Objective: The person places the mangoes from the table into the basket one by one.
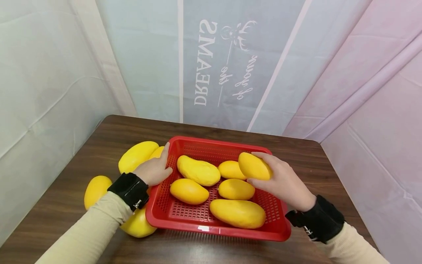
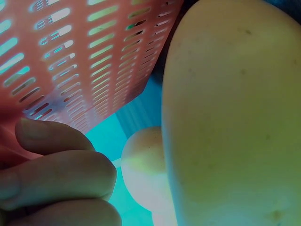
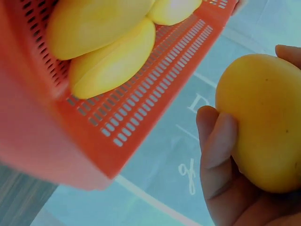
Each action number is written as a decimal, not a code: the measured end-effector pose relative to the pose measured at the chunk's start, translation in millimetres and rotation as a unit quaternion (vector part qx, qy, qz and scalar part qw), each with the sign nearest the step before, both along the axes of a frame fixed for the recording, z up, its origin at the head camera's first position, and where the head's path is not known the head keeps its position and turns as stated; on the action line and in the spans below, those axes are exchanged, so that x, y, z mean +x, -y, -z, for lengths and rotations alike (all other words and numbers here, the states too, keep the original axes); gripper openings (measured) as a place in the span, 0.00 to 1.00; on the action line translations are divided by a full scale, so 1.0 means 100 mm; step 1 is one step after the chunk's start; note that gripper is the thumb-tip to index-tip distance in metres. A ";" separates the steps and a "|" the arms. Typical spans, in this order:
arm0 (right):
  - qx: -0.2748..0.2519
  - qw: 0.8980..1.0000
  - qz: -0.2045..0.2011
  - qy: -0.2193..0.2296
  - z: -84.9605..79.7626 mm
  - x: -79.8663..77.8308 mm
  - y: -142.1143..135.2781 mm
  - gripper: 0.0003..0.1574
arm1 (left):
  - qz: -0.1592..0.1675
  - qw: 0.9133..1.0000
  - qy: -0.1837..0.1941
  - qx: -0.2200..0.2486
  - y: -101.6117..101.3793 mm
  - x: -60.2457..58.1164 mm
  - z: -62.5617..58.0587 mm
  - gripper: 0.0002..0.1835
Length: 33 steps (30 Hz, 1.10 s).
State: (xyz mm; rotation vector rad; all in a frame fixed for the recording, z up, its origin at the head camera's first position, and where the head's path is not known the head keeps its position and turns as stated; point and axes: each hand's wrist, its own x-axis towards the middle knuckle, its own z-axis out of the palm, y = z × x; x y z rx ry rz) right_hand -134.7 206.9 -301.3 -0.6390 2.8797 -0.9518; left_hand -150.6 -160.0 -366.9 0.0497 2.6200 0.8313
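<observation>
My right hand (image 1: 285,179) grips a yellow mango (image 1: 254,167) over the right side of a red perforated plastic basket (image 1: 179,222). In the right wrist view, thumb and fingers wrap round this mango (image 3: 258,122), apart from the basket wall. My left hand (image 1: 153,171) holds the basket's left rim, and its curled fingers (image 2: 61,176) show against the slotted wall in the left wrist view. Inside the basket lie several mangoes, among them a long one (image 1: 237,213) at the front and a lumpy one (image 1: 197,170) at the back left.
More mangoes lie on the dark wooden table (image 1: 79,154) left of the basket: one (image 1: 136,157) behind my left hand, one (image 1: 96,191) beside the wrist, one (image 1: 140,223) near the front. A printed cloth (image 1: 230,73) hangs behind the table, with pale cloths either side.
</observation>
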 end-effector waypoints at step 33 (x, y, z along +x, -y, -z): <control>-0.096 0.994 -0.059 -0.008 0.39 -0.15 0.53 0.48 | 0.000 1.000 -0.004 0.012 0.02 0.00 0.05 0.51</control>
